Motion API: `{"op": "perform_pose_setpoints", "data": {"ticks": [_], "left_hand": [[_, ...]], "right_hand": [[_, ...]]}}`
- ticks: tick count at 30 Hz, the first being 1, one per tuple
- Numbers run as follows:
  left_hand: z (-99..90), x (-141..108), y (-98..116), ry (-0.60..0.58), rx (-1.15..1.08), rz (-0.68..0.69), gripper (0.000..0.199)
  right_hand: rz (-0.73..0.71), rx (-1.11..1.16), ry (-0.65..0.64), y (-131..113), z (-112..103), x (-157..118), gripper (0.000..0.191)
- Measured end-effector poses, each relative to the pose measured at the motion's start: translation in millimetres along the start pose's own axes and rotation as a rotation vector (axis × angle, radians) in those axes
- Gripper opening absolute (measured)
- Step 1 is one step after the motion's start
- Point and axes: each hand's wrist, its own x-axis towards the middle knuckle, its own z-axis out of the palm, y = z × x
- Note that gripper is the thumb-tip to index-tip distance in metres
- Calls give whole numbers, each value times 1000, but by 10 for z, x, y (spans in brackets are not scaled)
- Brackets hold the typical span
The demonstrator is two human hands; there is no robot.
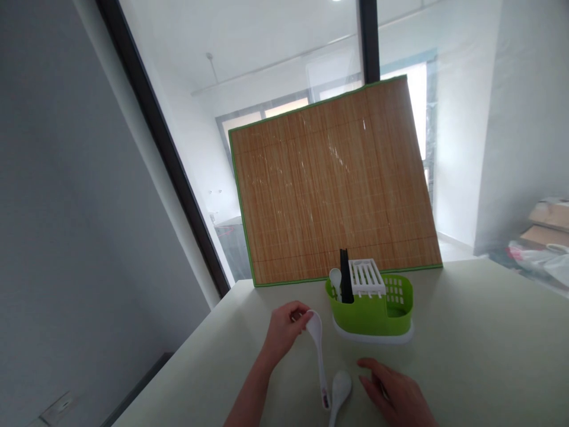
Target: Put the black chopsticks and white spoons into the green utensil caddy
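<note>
At bottom middle, the left hand (pixel 287 329) pinches a spoon (pixel 319 351) by its bowl, maybe to keep the handle free. Another spoon (pixel 342 385) lies near. Above, a rack (pixel 362 320) keeps sticks (pixel 346 279) upright. Lower right, the right hand (pixel 395 392) has a loose, empty grip.

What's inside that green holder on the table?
Its left end shows a small white spoon and black chopsticks, standing up. The green holder's front wall covers their lower ends.

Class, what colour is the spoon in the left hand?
The spoon is white, with a dark patch near its lower end, best seen in the head view.
</note>
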Motion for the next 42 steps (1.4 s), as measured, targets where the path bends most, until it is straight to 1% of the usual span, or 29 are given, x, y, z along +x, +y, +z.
{"op": "perform_pose_setpoints", "data": {"ticks": [1, 3, 4, 6, 8, 11, 13, 16, 19, 23, 26, 28, 30, 31, 33, 35, 37, 39, 42], "left_hand": [[-18, -20, 145, 63, 29, 69, 26], [51, -81, 383, 123, 90, 213, 22], [130, -119, 464, 130, 122, 281, 20], [339, -196, 548, 136, 173, 393, 17], [554, -261, 554, 157, 198, 476, 13], [778, -326, 510, 193, 192, 559, 10], [846, -348, 486, 200, 177, 575, 10], [869, -365, 471, 198, 142, 547, 12], [866, -387, 472, 221, 136, 557, 17], [871, -434, 483, 289, 231, 678, 22], [849, -448, 499, 303, 312, 765, 24], [784, -423, 529, 317, 342, 800, 25], [656, -357, 591, 369, 359, 819, 25], [570, -306, 635, 412, 366, 826, 25], [371, -170, 744, 523, 383, 842, 25], [179, 6, 856, 641, 409, 864, 24], [41, 207, 937, 728, 456, 887, 22], [-18, 414, 964, 769, 523, 912, 20], [34, 685, 894, 750, 658, 933, 15]], "right_hand": [[-13, 8, 14, -6, 0, -5, 31], [-36, 22, 28, -20, -9, -8, 35], [-42, 26, 26, -26, -16, -6, 37], [-28, 21, 7, -33, -36, 6, 34], [14, -8, -21, -31, -53, 24, 28], [93, -54, -57, 0, -54, 54, 29], [131, -55, -81, 33, -41, 71, 31], [146, -32, -99, 78, -16, 86, 32], [127, -16, -108, 103, -9, 89, 29], [99, -6, -135, 101, -36, 91, 26], [93, -17, -139, 82, -60, 93, 27], [91, -35, -145, 75, -62, 88, 28], [87, -69, -163, 79, -49, 73, 24], [82, -89, -172, 85, -39, 63, 23], [68, -129, -193, 101, -18, 41, 27], [58, -158, -213, 112, -7, 24, 34], [63, -178, -243, 110, -11, 17, 37], [59, -187, -263, 100, -22, 20, 36], [28, -192, -270, 91, -27, 31, 32]]}}
